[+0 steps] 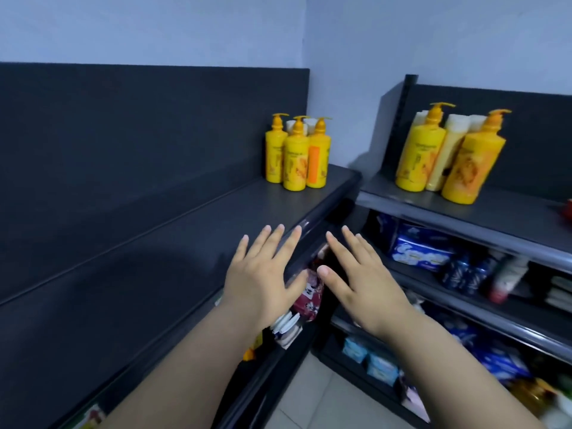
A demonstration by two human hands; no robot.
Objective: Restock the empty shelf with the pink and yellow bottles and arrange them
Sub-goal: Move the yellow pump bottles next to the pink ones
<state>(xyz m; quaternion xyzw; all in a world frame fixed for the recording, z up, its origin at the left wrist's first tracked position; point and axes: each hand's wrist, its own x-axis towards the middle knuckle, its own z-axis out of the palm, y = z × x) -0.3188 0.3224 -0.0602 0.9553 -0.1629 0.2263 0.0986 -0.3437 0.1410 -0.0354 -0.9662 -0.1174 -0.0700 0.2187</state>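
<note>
Pale blue walls, a long dark grey metal shelf (148,243).
Three yellow plastic pump bottles (295,162) stand upright at its far right end, pumps up; left hand (263,274) and right hand (362,274) hover, fingers spread, empty.

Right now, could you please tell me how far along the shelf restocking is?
Just begun. Done: three yellow bottles stand at the shelf's far end. In hand: nothing; the left hand and right hand are open and empty near its front edge. Left: most of the shelf is bare, two more yellow bottles stand on the neighbouring shelf, and no pink bottles are in view.
</note>
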